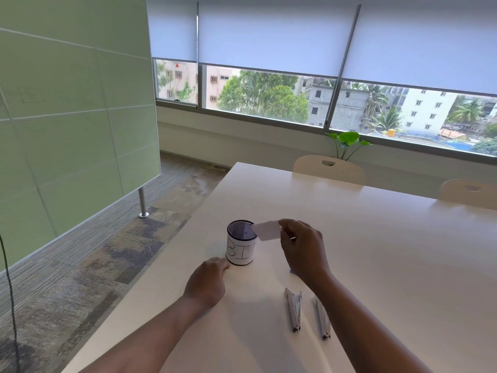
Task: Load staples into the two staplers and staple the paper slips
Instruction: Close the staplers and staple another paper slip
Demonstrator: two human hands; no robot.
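Head view, paper slip: the paper slip (266,230) sits just above centre frame, held over the right edge of the bin's mouth. I judge it light, thin and floppy; best taken by an edge in a fingertip pinch, since a hard squeeze would crease it.
Head view, right hand: the right hand (302,249), centre frame, pinches the slip's right edge between thumb and fingers.
Head view, left hand: the left hand (208,284), lower centre-left, lies on the white table (376,251) with fingers loosely curled, holding nothing, fingertips just beside the bin's base.
Head view, bin: the mesh bin (241,242) labelled "BIN" stands upright, left of the slip.
Head view, staplers: two staplers (293,309), (322,319) lie lower centre, side by side, untouched. Likely stiff metal, heavier than the slip; grip along the body.
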